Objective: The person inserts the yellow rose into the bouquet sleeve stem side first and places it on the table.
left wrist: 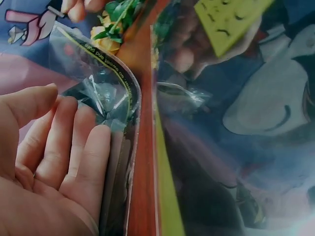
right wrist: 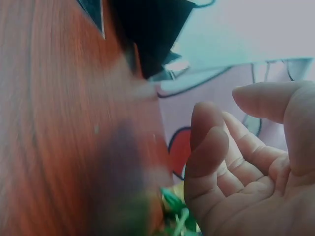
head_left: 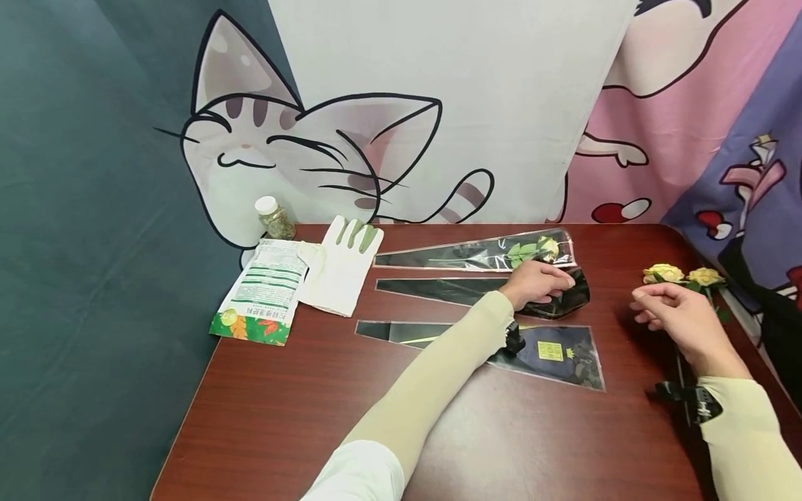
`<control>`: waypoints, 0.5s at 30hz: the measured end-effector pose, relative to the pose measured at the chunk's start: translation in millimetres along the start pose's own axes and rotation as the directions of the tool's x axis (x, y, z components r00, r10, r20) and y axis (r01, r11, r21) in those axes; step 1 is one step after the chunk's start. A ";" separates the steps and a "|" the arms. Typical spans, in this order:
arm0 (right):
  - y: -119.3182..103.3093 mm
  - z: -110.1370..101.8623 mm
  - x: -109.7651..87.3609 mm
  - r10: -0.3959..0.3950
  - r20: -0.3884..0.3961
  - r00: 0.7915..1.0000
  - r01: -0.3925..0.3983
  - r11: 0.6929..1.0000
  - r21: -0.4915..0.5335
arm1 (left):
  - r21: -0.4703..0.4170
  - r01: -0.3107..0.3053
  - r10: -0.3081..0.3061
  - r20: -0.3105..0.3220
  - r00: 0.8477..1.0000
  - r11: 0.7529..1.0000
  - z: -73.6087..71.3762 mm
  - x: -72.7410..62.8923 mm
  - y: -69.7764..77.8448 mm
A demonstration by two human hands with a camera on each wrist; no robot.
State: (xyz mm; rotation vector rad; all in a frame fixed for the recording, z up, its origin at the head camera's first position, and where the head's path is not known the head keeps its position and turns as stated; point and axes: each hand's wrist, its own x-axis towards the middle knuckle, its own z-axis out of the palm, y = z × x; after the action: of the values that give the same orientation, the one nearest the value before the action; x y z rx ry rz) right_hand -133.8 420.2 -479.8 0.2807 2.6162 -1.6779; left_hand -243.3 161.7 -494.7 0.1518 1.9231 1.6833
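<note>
In the head view three tapered flower sleeves lie one behind another. My left hand (head_left: 537, 284) pinches the wide mouth of the black middle sleeve (head_left: 573, 296), which is raised off the table. The left wrist view shows the thumb close to the fingertips against its clear film (left wrist: 98, 83). The back sleeve (head_left: 464, 252) contains a yellow rose (head_left: 548, 248). Nearest me, the front sleeve (head_left: 583, 355) lies flat, with a gold square on dark blue. My right hand (head_left: 683, 320) holds nothing, fingers loosely bent, thumb apart, above the stems of yellow roses (head_left: 663, 273).
At the back left are a white-capped jar (head_left: 276, 219), a green and white fertilizer bag (head_left: 260, 292) and a white glove (head_left: 341, 271). Cartoon cloth (head_left: 376, 56) hangs behind the reddish-brown table (head_left: 301, 417). The roses lie near its right edge.
</note>
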 end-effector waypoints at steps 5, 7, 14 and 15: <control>11.9 -13.4 -15.7 -0.003 -0.081 0.997 0.007 0.999 0.047 | -0.008 0.007 -0.007 -0.009 1.000 1.000 3.8 -0.4 -0.6; 15.8 -15.6 -21.4 0.011 -0.114 0.993 -0.008 0.999 0.033 | -0.004 0.013 -0.013 -0.018 1.000 1.000 5.4 -0.8 -1.3; 37.6 -21.1 -32.2 0.014 -0.152 0.988 -0.023 0.998 -0.062 | 0.006 0.005 -0.004 -0.027 1.000 1.000 4.3 -0.2 -3.1; 40.9 -21.6 -33.2 0.020 -0.149 0.989 -0.030 0.997 -0.067 | 0.006 0.005 -0.005 -0.032 0.999 1.000 3.8 0.0 -3.4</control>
State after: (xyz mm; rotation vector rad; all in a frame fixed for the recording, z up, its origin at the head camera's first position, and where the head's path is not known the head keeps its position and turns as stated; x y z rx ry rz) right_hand -92.9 451.7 -503.7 0.4510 2.7559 -1.6139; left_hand -240.5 164.4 -498.1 0.1227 1.9504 1.6866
